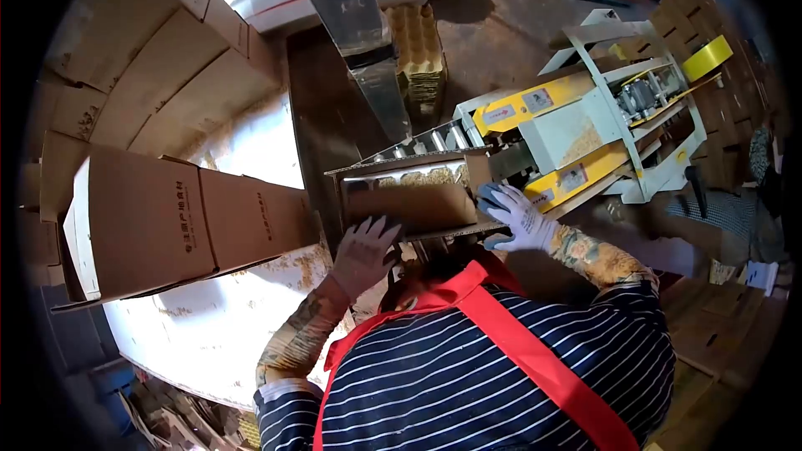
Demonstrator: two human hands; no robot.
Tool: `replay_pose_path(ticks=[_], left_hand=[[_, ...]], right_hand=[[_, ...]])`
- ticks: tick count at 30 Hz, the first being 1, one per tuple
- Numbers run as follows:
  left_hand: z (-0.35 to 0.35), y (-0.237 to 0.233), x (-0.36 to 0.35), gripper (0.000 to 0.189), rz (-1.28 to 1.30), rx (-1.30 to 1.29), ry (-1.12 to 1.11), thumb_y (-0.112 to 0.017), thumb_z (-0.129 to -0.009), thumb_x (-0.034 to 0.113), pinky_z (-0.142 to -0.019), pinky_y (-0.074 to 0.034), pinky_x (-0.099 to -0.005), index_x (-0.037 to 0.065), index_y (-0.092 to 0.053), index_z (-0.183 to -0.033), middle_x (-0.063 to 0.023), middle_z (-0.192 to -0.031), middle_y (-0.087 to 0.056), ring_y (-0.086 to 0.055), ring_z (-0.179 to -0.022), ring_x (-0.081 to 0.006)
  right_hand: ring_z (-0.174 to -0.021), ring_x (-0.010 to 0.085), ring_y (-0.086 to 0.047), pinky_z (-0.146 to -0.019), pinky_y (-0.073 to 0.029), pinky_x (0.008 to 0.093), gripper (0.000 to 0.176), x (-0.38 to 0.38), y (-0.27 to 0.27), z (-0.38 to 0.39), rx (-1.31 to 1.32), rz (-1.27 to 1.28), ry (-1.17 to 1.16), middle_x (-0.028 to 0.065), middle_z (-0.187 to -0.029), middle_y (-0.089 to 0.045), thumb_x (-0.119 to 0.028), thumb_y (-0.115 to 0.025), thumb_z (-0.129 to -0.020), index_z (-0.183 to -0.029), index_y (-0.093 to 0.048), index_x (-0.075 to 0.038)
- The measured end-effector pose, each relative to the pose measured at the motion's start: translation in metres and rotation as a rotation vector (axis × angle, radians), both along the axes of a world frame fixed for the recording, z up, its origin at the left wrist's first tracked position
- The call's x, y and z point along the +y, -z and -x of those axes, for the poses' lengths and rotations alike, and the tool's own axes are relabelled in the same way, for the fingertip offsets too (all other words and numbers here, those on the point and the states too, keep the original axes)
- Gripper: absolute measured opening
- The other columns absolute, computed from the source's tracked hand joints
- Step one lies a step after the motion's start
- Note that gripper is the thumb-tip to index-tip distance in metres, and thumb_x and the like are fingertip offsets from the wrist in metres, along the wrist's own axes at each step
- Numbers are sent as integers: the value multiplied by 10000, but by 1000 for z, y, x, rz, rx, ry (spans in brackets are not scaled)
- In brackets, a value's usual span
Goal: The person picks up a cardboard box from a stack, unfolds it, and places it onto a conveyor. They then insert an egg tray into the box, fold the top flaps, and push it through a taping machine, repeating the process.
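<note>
An open cardboard box (411,205) lies in front of me, with a light-brown grainy filling (434,177) showing along its far part. A brown cardboard flap covers the near part of that filling. My left hand (365,255), in a pale glove, rests with fingers stretched out at the box's near left corner. At the right end of the box is my right hand (520,215), in a pale glove with dark fingertips. Its fingers are spread, the thumb apart, against or close to the box edge; exact contact is hard to see.
A roller conveyor (439,140) leads to a yellow-and-grey carton-sealing machine (576,138) with a roll of yellow tape (708,58). Closed cartons (150,221) stand on a white table (209,317) at left. Stacked egg trays (418,54) stand beyond a grey post (351,25).
</note>
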State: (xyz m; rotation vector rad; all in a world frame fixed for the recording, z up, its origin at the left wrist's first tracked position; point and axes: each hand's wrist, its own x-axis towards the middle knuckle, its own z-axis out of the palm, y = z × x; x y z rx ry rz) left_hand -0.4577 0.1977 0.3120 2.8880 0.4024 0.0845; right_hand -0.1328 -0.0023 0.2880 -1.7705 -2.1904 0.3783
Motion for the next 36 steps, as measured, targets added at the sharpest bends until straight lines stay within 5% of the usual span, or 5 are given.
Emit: replay_pose_path(ticks=[7, 13, 22, 26, 36], left_hand=[[-58, -23, 4, 797, 230, 609, -201, -693, -765, 537, -1110, -302, -483, 151, -446, -1417, -174, -1438, -468, -424, -1322, -376], [24, -21, 21, 730, -25, -339, -265, -862, -612, 457, -1133, -237, -570, 84, -626, -1194, -173, -1424, -454, -411, -1320, -392], [36, 89, 36, 703, 313, -375, -372, -867, -638, 219, -1129, -321, -480, 64, -572, -1257, -211, -1424, -431, -324, -1372, -409], [10, 152, 26, 902, 552, -667, -1014, -831, -702, 162, -1123, -330, -431, 48, -361, -1463, -218, -1424, -428, -352, -1361, -361], [-36, 113, -50, 928, 1066, -938, -1190, -783, -788, 108, -1120, -329, -370, 5, -219, -1518, -187, -1474, -384, -400, -1336, -271]], right_hand=[[-1329, 345, -415, -1145, -271, 491, 619, 19, -23, 3, -19, 111, -91, 144, -1396, -505, -525, -690, -765, -1232, -638, -122], [-1330, 301, -429, -1132, -280, 474, 494, 31, -15, -15, 43, 197, -60, 92, -1381, -543, -437, -678, -794, -1200, -667, -156], [-1108, 314, -611, -989, -472, 366, 523, 52, -19, -4, 1029, 404, 545, 155, -1188, -649, -235, -760, -753, -1231, -633, -67], [-1192, 321, -489, -1042, -356, 500, 656, 59, -18, 22, -187, -40, 313, 107, -1284, -525, -333, -795, -716, -1299, -568, -139], [-1404, 379, -306, -1188, -157, 513, 738, 93, -10, 70, -33, -62, 160, 212, -1455, -396, -401, -658, -824, -1401, -419, -8]])
